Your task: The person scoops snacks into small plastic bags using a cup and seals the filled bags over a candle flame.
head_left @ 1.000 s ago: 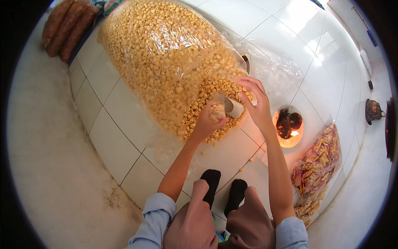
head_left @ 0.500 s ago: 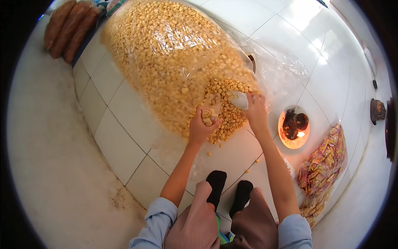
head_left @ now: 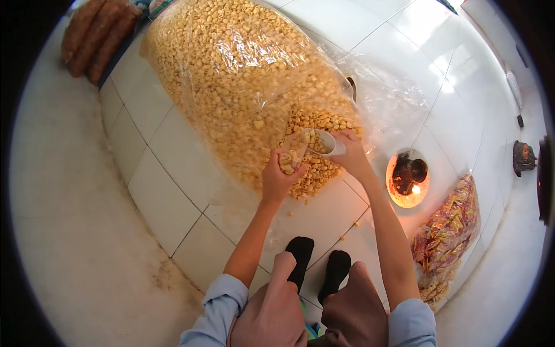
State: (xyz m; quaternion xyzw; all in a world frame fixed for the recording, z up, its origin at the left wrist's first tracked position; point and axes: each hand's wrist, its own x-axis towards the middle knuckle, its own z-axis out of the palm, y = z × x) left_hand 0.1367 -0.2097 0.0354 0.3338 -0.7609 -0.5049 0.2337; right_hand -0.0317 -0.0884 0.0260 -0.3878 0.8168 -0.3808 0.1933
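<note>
A huge clear plastic bag [head_left: 231, 75] full of yellow ring-shaped snacks lies on the tiled floor, its open end toward me. My left hand [head_left: 280, 175] is closed on a small clear bag [head_left: 293, 157] with some snacks inside. Wrapped round a white scoop [head_left: 330, 144], my right hand [head_left: 351, 154] holds it just above the loose snacks [head_left: 315, 176]. Snacks lie in the scoop, and its mouth is at the small bag's opening.
A plate with a small flame [head_left: 408, 178] stands right of my right hand. Beyond it lies a bag of colourful packets [head_left: 448, 228]. Long brown packages [head_left: 98, 37] are at the upper left. A few snacks lie on the floor near my black-socked feet [head_left: 334, 272].
The scoop was tilted toward the small bag, then moved back into the loose snacks. Now it is at the small bag's mouth again with snacks in it. My left hand has stayed around the small bag.
</note>
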